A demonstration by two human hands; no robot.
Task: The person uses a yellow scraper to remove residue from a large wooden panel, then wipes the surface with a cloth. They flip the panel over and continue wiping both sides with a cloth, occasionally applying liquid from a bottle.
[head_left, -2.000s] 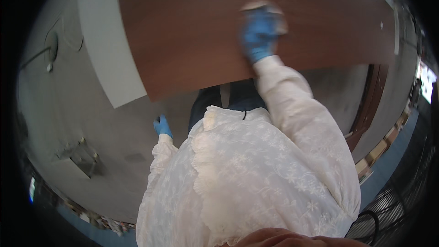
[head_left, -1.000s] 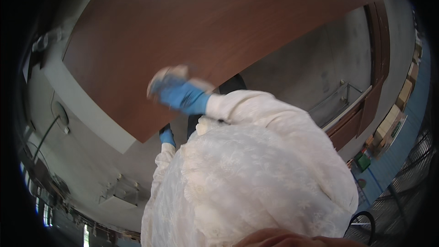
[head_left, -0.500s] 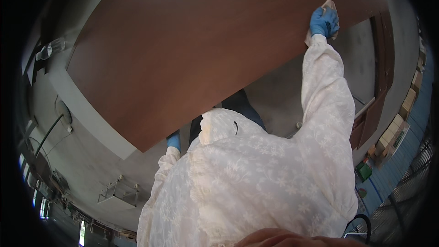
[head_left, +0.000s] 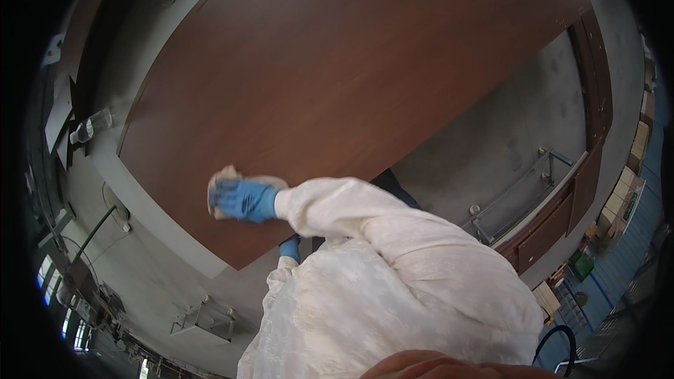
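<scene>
A large reddish-brown wood-grain board (head_left: 365, 63) lies flat in front of me, its near edge running diagonally. My right hand (head_left: 244, 199), in a blue glove, presses a crumpled beige cloth (head_left: 226, 173) onto the board near its near left corner. The arm reaches across my body in a white lace-patterned sleeve. My left hand (head_left: 289, 248), also blue-gloved, is at the board's near edge close to that corner. Its fingers are hidden by the board, so their grip does not show.
A pale panel edge (head_left: 168, 228) borders the board on the left. Beyond it stands a clear plastic bottle (head_left: 93, 126). Wheeled metal frames (head_left: 205, 319) stand on the floor. More brown panels (head_left: 554, 228) are stacked at right, with cartons (head_left: 618, 200) beyond.
My right hand has swept the cloth from the board's far right side to its near left corner. My left hand stays at the near edge. The view has shifted slightly.
</scene>
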